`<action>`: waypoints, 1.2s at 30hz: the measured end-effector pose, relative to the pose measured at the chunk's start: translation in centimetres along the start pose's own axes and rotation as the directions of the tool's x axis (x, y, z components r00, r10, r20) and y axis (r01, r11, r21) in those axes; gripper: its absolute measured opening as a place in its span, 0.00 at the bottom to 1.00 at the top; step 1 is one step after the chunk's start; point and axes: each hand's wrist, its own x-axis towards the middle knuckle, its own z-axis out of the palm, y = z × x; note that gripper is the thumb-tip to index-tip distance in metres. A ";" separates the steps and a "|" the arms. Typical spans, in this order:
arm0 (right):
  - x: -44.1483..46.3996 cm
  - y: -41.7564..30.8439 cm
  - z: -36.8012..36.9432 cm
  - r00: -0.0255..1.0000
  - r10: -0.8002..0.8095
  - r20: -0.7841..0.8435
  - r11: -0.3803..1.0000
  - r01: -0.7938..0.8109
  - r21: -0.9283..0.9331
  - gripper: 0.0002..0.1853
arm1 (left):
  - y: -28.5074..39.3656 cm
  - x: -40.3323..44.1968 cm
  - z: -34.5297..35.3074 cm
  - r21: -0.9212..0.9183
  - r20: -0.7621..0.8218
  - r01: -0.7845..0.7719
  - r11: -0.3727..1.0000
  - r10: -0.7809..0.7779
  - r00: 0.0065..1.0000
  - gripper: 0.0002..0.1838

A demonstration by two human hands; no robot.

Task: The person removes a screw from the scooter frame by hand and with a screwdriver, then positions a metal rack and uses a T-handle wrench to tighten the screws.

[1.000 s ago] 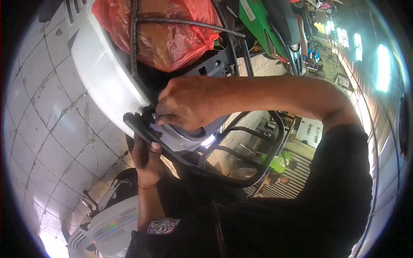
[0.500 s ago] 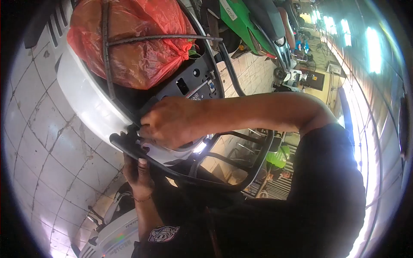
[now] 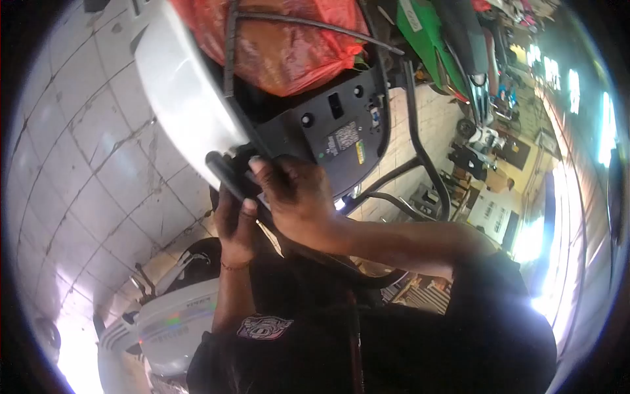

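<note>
While your left hand [image 3: 235,220] grasps the black tubular rail [image 3: 231,179] from below, its thumb against the tube and its other fingers largely hidden, your right hand [image 3: 300,197] has rotated at the wrist and its forearm has dropped. Note that your right fingers are now curled beside the rail end, thumb near the dark fitting [image 3: 244,156]; whether they pinch a fastener cannot be told. This appears to be a re-angled hold, with the work still centred on that end, at the edge of the white body panel [image 3: 187,98]. Beyond your right hand, the dark panel [image 3: 315,141] now shows its printed sticker [image 3: 348,136] uncovered. Past it, you have the red plastic bag [image 3: 289,52] under a dark strap [image 3: 315,26], then a green motorcycle [image 3: 430,49] farther off.
</note>
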 end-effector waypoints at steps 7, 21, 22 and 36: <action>0.8 -0.3 -2.8 0.933 -0.233 0.274 0.958 0.269 -0.102 0.06 | 0.7 0.1 -0.4 -0.011 0.078 -0.077 0.997 0.078 0.994 0.33; 7.7 0.9 -6.3 0.561 -0.414 0.717 0.577 0.771 -0.270 0.09 | 0.0 0.2 -0.7 0.042 0.069 -0.095 0.995 0.092 0.993 0.31; 8.3 0.7 -6.3 0.561 -0.413 0.717 0.577 0.771 -0.271 0.09 | 0.3 0.1 -0.5 0.033 0.059 -0.073 0.997 0.071 0.996 0.31; 10.3 0.3 -5.8 0.379 -0.366 0.850 0.522 0.840 -0.150 0.04 | 0.7 0.1 -0.3 -0.024 0.060 -0.056 0.998 0.058 0.997 0.30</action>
